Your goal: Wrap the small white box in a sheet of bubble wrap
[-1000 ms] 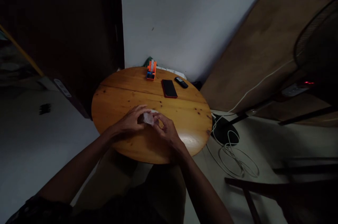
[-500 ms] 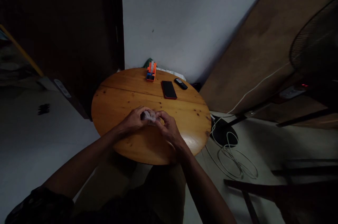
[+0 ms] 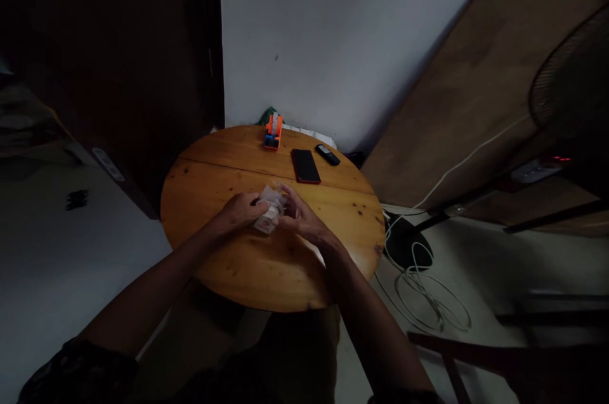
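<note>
Between my hands is a small white packet with translucent, crinkled plastic about it; what it contains I cannot make out. My left hand grips its left side, thumb on top. Curled around the right side, my right hand has its thumb and fingers on the plastic, slightly blurred. Both hands are over the middle of the round wooden table, and the packet is tilted toward me.
Toward the back of the table lie an orange and blue tape dispenser, a dark phone with a red edge and a small black handset. A pale wall rises behind. Right of the table are coiled white cable and a fan.
The packet has been turned, so a white, block-like end now faces me and loose plastic stands up behind it. My right hand's fingers have opened wider around it. The view has shifted slightly.
</note>
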The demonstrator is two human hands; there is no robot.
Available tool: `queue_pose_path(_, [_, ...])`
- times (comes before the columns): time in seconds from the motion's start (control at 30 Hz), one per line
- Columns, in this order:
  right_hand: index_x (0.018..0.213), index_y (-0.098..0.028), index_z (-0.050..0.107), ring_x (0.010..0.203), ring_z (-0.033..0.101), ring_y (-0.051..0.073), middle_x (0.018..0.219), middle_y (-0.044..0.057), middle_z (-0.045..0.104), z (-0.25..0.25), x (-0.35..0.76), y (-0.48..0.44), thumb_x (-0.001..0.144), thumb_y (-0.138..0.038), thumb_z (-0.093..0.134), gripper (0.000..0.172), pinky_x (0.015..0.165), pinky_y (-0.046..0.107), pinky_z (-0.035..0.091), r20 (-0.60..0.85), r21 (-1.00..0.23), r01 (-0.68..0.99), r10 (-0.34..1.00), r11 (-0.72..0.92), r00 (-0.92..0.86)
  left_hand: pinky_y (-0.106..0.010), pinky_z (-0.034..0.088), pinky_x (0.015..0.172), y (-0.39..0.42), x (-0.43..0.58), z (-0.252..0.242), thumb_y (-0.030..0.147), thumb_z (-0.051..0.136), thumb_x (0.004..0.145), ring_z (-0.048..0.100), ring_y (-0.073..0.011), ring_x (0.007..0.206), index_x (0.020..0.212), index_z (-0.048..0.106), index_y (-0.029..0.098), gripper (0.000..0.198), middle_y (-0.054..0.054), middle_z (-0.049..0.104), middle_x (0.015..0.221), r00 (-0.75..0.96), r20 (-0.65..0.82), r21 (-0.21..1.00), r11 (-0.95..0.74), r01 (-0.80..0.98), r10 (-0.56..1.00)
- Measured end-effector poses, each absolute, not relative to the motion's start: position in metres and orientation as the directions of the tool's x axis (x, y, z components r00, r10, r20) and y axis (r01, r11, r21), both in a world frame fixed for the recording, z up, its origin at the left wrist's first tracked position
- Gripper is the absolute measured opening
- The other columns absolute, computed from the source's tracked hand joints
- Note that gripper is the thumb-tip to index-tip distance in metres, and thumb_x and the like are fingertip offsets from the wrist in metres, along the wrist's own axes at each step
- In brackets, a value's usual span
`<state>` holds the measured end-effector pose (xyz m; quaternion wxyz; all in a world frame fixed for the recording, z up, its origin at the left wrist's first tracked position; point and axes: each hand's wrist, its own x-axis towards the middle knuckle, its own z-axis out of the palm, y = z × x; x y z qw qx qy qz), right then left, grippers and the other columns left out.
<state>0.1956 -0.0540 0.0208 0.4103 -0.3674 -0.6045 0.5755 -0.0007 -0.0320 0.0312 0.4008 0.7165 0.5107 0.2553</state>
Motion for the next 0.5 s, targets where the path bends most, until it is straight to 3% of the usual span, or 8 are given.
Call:
queue_pose_path(0.13, [0.154,-0.025,0.024,0.106,0.064,0.022,0.127,0.011,0.062,0.015,0.197,-0.05,0.066,-0.035,0.088,0.11,0.09,0.037,0.055,0.098,-0.987,0.075,0.91,0.14,-0.402,-0.026,0.031,0.055,-0.028,0.0,0.03,0.039,0.052,0.078,0.048,-0.0145,0.059,0.069,0.067,0.017,0.028,0.001,0.053,0.06,0.287,0.027,0.738,-0.213,0.64,0.958])
queue_pose_path(0.23, [0.155,-0.023,0.024,0.093,0.067,0.02,0.112,0.008,0.067,0.011,0.194,-0.044,0.067,-0.034,0.087,0.108,0.081,0.036,0.057,0.133,-0.978,0.106,0.924,0.182,-0.357,-0.025,0.033,0.055,-0.025,-0.001,0.025,0.043,0.056,0.077,0.048,-0.0146,0.059,0.065,0.064,0.017,0.029,0.002,0.052,0.058,0.248,0.051,0.823,-0.181,0.538,0.967])
queue_pose_path(0.33, [0.152,-0.023,0.029,0.09,0.068,0.02,0.103,0.006,0.068,0.009,0.193,-0.038,0.068,-0.035,0.086,0.103,0.078,0.035,0.057,0.146,-0.978,0.09,0.93,0.186,-0.336,-0.025,0.044,0.062,-0.023,-0.004,0.021,0.049,0.063,0.074,0.06,-0.0172,0.069,0.091,0.071,0.014,0.039,-0.002,0.068,0.078,0.361,-0.026,0.977,-0.053,0.208,0.932])
queue_pose_path(0.4, [0.151,-0.023,0.031,0.09,0.069,0.021,0.102,0.005,0.069,0.009,0.194,-0.034,0.068,-0.036,0.086,0.101,0.078,0.035,0.058,0.124,-0.987,0.057,0.936,0.151,-0.331,-0.028,0.05,0.07,-0.023,-0.005,0.02,0.046,0.07,0.07,0.067,-0.02,0.078,0.11,0.068,0.013,0.052,-0.006,0.073,0.095,0.458,-0.068,0.998,0.066,0.02,0.886])
queue_pose_path(0.5, [0.149,-0.023,0.034,0.094,0.07,0.023,0.102,0.006,0.071,0.008,0.194,-0.032,0.067,-0.037,0.086,0.099,0.083,0.038,0.058,0.089,-0.995,0.019,0.944,0.1,-0.319,-0.031,0.053,0.076,-0.023,-0.005,0.02,0.033,0.079,0.062,0.07,-0.0212,0.085,0.119,0.065,0.013,0.062,-0.009,0.074,0.104,0.485,-0.09,0.987,0.143,-0.075,0.87])
